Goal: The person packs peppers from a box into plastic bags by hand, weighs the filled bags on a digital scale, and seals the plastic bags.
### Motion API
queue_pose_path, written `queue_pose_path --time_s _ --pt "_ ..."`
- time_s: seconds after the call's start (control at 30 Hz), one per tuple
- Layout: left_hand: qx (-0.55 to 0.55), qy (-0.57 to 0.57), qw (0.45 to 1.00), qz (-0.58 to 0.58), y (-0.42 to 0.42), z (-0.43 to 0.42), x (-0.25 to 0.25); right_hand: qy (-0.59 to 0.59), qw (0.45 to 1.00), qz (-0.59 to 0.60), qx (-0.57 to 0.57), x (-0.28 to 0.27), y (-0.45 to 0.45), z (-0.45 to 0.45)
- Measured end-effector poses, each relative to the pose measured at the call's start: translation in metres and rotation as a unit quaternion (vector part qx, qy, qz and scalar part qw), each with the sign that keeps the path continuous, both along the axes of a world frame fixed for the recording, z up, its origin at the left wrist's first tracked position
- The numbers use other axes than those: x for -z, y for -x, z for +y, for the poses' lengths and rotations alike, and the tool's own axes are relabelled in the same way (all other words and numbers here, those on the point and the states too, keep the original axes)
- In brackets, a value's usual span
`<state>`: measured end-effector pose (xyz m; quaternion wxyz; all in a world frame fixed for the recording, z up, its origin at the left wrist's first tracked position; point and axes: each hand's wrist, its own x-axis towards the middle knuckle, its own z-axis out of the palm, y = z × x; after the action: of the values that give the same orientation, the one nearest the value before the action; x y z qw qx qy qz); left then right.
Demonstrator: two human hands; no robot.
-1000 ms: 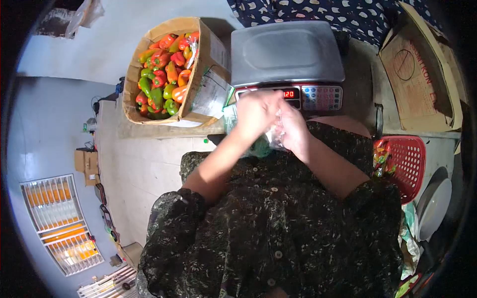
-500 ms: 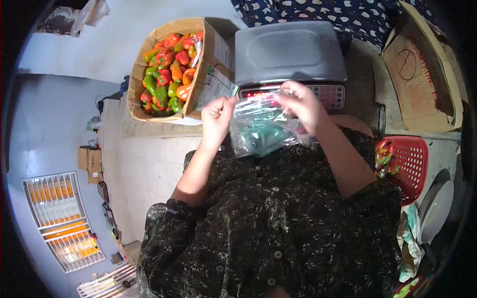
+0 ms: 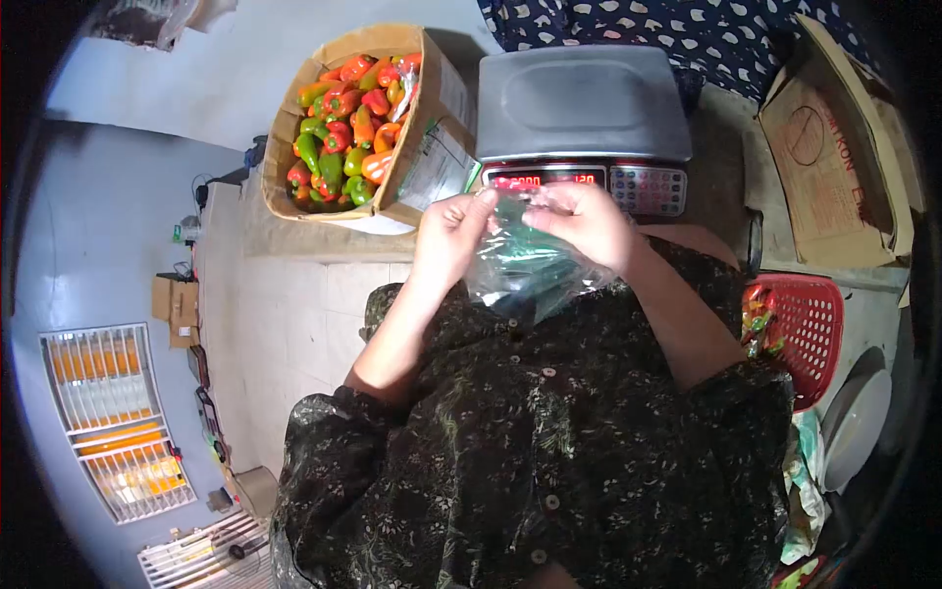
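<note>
The fingers of the left hand [image 3: 451,236] and right hand [image 3: 589,226] pinch the plastic bag [image 3: 535,260] near its top, where uneven pulling could tear it.

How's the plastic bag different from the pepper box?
The plastic bag is see-through; the box is brown cardboard. The bag looks smaller and crinkly; the box looks bigger and stiff. The left hand and right hand hold the bag, while the box stands beside the scale. Both are containers.
</note>
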<state>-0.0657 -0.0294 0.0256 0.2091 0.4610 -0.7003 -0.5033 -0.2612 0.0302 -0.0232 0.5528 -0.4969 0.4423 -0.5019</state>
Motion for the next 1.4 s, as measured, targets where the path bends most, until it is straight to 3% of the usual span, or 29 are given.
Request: queue_pose_path --time_s 0.1,0.17,0.4,0.43,0.53,0.57,0.7,0.8,0.9,0.97,1.07,1.1,1.2,1.23,1.33,1.4 --pt "-0.022 -0.013 0.997 0.073 -0.002 -0.007 0.007 0.040 0.998 -0.056 -0.006 0.002 -0.008 -0.001" --pt "0.003 -0.012 0.985 0.174 0.002 -0.009 0.006 0.000 1.000 0.001 -0.017 -0.001 -0.001 0.000" --pt "0.047 0.026 0.997 0.056 -0.002 -0.011 -0.003 -0.091 0.995 0.032 0.002 -0.010 0.007 -0.001" --pt "0.027 -0.020 0.998 0.061 -0.008 -0.014 0.001 -0.080 0.996 0.037 0.004 -0.011 0.008 -0.001" --pt "0.057 -0.022 0.995 0.081 -0.012 -0.018 -0.001 -0.057 0.997 0.060 -0.001 -0.014 0.009 0.001" --pt "0.008 0.022 0.997 0.075 -0.005 -0.011 -0.001 -0.053 0.996 0.072 -0.011 -0.015 0.009 0.002" --pt "0.029 0.067 0.996 0.042 -0.012 -0.009 -0.005 -0.009 0.993 0.114 -0.041 0.006 0.006 -0.005" --pt "0.070 -0.006 0.996 -0.063 -0.027 -0.017 -0.010 -0.006 0.989 0.144 -0.040 0.005 0.008 -0.004" --pt "0.006 0.018 1.000 0.013 -0.011 -0.006 -0.003 0.045 0.996 0.040 0.071 0.010 -0.002 -0.004" --pt "0.004 0.068 0.996 0.057 -0.007 -0.003 0.010 0.031 0.998 0.007 0.055 0.017 0.003 -0.008" --pt "0.104 -0.012 0.986 -0.131 -0.015 -0.006 -0.002 -0.004 0.999 0.004 0.039 -0.007 0.009 -0.004" --pt "0.101 -0.037 0.994 -0.023 -0.013 -0.003 0.002 -0.026 0.999 0.025 0.027 -0.014 0.012 -0.002" --pt "0.079 0.058 0.995 0.038 0.001 0.006 0.007 -0.045 0.998 0.053 0.006 -0.016 0.014 -0.002" --pt "0.050 0.041 0.994 0.083 0.004 0.007 0.011 -0.044 0.997 0.057 0.002 -0.016 0.015 -0.002" --pt "0.080 0.017 0.997 0.010 -0.004 0.004 0.006 -0.072 0.993 0.095 0.004 -0.001 0.017 -0.005" --pt "0.084 0.006 0.996 0.022 -0.007 0.002 0.005 -0.081 0.994 0.069 0.003 0.005 0.015 -0.007"
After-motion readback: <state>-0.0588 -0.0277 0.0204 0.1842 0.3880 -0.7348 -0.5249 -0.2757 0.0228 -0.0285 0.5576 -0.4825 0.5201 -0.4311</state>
